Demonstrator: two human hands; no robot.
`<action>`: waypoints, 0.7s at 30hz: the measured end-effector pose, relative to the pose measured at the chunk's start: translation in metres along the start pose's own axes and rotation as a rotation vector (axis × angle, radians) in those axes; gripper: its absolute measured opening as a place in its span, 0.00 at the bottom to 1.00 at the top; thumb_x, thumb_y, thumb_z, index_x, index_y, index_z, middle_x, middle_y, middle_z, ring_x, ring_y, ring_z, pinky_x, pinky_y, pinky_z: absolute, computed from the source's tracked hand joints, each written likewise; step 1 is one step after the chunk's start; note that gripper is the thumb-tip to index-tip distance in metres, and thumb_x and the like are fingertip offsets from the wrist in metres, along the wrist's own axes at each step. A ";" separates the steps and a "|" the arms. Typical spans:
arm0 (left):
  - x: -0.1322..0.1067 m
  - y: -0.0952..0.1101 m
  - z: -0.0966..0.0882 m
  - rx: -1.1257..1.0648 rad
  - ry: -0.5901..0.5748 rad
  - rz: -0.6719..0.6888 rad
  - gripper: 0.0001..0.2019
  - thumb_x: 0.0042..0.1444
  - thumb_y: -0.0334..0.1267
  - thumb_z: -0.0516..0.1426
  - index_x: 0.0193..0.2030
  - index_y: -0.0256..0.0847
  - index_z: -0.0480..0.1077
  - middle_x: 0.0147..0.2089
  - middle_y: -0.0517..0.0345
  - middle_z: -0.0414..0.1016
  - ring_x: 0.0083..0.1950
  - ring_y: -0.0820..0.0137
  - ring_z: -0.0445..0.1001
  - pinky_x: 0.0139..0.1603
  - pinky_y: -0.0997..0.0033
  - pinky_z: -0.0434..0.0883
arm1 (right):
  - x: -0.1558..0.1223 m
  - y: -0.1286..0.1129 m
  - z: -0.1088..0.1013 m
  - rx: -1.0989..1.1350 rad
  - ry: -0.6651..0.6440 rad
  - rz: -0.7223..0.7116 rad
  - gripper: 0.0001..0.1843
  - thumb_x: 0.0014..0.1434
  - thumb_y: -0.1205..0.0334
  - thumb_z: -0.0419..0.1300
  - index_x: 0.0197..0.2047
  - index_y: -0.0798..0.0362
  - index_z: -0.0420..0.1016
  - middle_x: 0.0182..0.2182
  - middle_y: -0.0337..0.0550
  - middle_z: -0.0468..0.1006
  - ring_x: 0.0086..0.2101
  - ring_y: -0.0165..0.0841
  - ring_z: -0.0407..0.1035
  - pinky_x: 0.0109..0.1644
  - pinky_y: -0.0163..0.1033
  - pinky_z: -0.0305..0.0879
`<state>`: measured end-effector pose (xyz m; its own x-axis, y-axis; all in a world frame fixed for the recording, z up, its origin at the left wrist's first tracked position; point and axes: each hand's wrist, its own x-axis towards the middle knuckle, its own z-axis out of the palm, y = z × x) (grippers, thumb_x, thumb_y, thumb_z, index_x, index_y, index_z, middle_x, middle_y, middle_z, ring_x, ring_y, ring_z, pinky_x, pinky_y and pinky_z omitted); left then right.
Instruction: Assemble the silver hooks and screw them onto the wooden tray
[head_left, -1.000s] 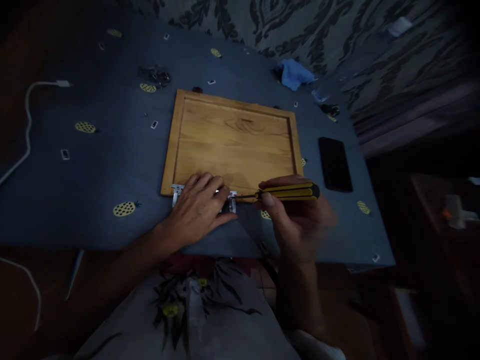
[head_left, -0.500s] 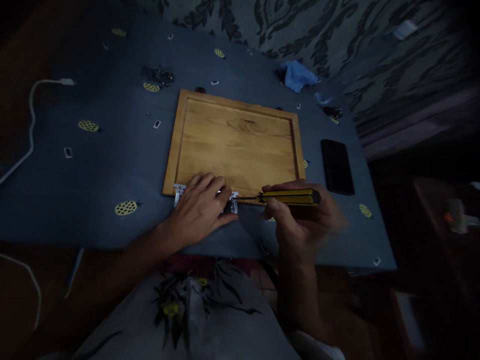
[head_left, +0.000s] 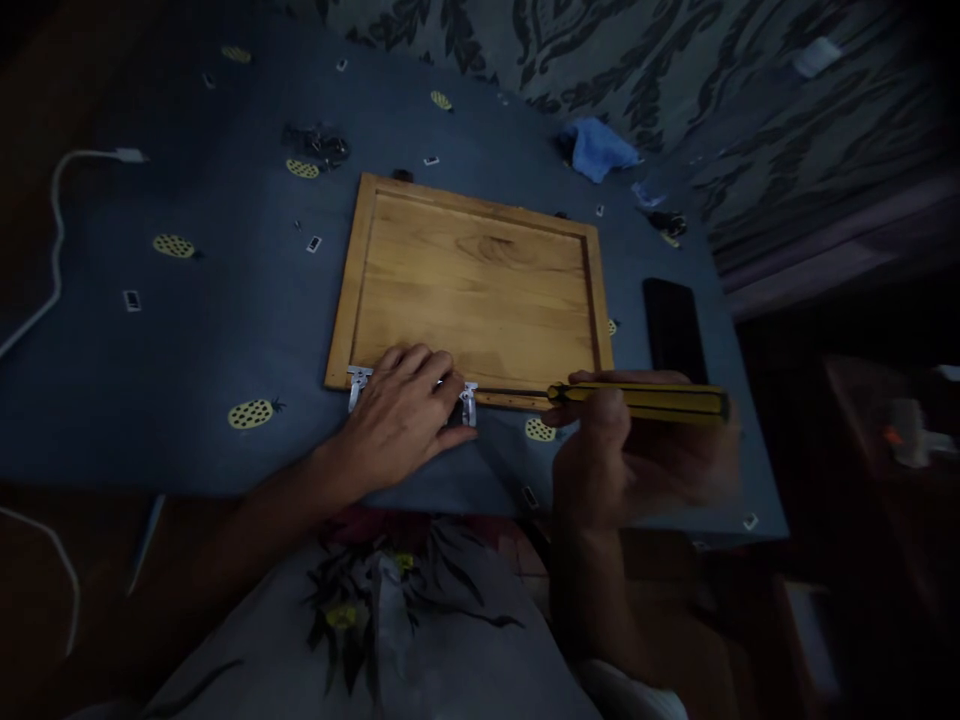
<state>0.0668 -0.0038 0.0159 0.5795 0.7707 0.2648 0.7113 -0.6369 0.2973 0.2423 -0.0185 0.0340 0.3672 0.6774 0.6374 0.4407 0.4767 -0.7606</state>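
A framed wooden panel (head_left: 480, 290) lies on the table with its recessed side up. At its near left edge sits metal hardware (head_left: 469, 403), silver brackets with a dark part between them, half hidden beneath my left hand (head_left: 403, 415). That hand is closed over the hardware, fingers resting on the frame and thumb on the near side. My right hand (head_left: 637, 455), slightly blurred, grips a yellow and black screwdriver (head_left: 637, 401) by its handle. The screwdriver lies level above the panel's near right edge, its thin shaft pointing left toward the hardware; its tip is hard to make out.
A black phone (head_left: 675, 330) lies right of the panel. Behind are a blue cloth (head_left: 598, 150), a small dark item (head_left: 666, 224) and a bag of small hardware (head_left: 319, 145). A white cable (head_left: 60, 230) runs along the left, and a patterned wall (head_left: 585, 50) rises at the back.
My right hand and the screwdriver have moved right, and the tool's tip has drawn back from the bracket's right end. My left hand stays in place on the hardware.
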 end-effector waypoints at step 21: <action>0.000 0.000 0.001 -0.006 0.011 0.001 0.19 0.61 0.50 0.65 0.47 0.36 0.74 0.46 0.49 0.76 0.50 0.57 0.71 0.50 0.59 0.65 | -0.007 0.012 -0.011 -0.163 -0.158 -0.035 0.07 0.63 0.56 0.67 0.39 0.48 0.75 0.32 0.38 0.80 0.29 0.34 0.77 0.30 0.42 0.72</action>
<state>0.0671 -0.0038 0.0154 0.5756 0.7701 0.2751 0.7084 -0.6376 0.3026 0.2535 -0.0237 0.0221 0.2219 0.7478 0.6258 0.5820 0.4133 -0.7003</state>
